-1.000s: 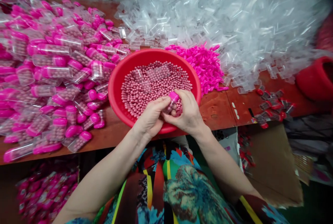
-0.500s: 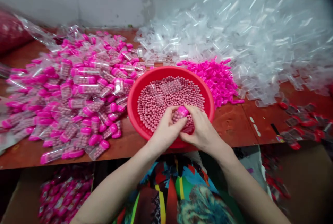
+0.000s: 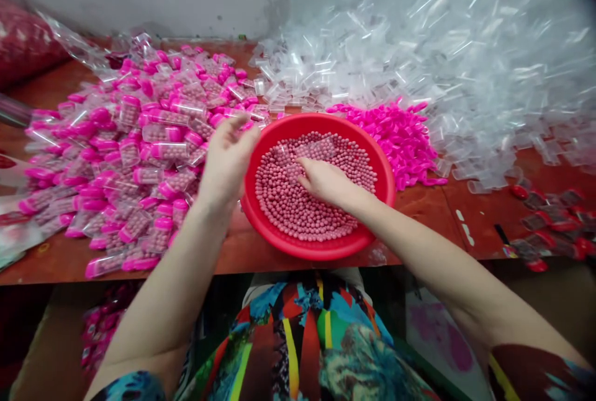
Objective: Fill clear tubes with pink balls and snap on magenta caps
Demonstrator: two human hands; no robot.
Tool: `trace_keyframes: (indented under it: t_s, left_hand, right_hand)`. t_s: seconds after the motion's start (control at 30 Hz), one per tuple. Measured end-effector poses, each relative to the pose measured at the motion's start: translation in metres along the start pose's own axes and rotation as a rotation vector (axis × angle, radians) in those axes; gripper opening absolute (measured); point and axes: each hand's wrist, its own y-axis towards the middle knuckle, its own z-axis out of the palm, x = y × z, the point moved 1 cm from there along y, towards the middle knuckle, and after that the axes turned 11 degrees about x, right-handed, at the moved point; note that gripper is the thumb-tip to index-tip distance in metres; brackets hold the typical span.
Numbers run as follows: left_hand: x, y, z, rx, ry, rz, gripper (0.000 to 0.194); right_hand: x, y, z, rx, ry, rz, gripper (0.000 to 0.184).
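Note:
My left hand (image 3: 228,156) is raised over the right side of a heap of bead-filled clear bottles with pink caps (image 3: 158,151). Its fingers are apart and nothing shows in them. My right hand (image 3: 328,182) reaches into a red plastic bowl (image 3: 386,187) full of small pink beads (image 3: 302,218). Its thumb and fingers close around the near end of a clear plastic tube (image 3: 285,157) lying on the beads, its outline faint. Another clear tube (image 3: 322,148) rests on the beads just behind.
Loose pink caps (image 3: 403,143) are piled right of the bowl. Behind them spreads a big heap of clear tubes (image 3: 419,59) against the wall. Red-capped tubes (image 3: 554,221) lie at the right table edge. A bag of red material (image 3: 23,41) stands far left.
Both hands were together over the bowl on a pink-capped bottle. My left hand has moved left over the heap and let go; my right hand has gone deeper into the bowl.

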Motion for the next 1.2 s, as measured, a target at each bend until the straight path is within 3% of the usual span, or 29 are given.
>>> trace_keyframes:
  t_s: [0.13,0.3,0.5,0.73,0.8,0.9,1.03,1.1,1.2]
  left_hand:
    - [0.029,-0.034,0.033,0.046,-0.067,-0.113,0.025]
    - [0.045,-0.041,0.031,0.044,-0.083,-0.159,0.027]
    - [0.047,-0.049,0.044,0.195,-0.072,-0.268,0.038]
    - [0.044,-0.064,0.071,0.451,-0.329,-0.540,0.028]
    - [0.043,-0.070,0.079,0.460,-0.381,-0.558,0.027]
    - [0.042,-0.079,0.090,0.450,-0.473,-0.571,0.031]
    - [0.043,-0.085,0.100,0.438,-0.599,-0.590,0.027]
    - [0.045,-0.085,0.102,0.404,-0.586,-0.596,0.023]
    - [0.048,-0.084,0.104,0.388,-0.501,-0.629,0.024]
  right_hand:
    - [0.004,0.027,0.007,0.071,-0.107,0.022,0.040]
    - [-0.003,0.023,-0.002,0.098,0.080,0.029,0.012]
    - [-0.011,-0.021,-0.023,0.026,0.464,-0.090,0.009]
    - [-0.020,-0.078,-0.026,-0.036,0.793,-0.157,0.016]
    - [-0.031,-0.091,-0.027,-0.138,0.853,-0.140,0.024]
    - [-0.065,-0.113,-0.025,-0.419,0.910,-0.045,0.024]
    - [-0.125,-0.141,0.000,-0.721,0.858,0.220,0.021]
    - [-0.146,-0.150,0.021,-0.726,0.723,0.362,0.021]
    - [-0.160,-0.150,0.049,-0.664,0.500,0.457,0.021]
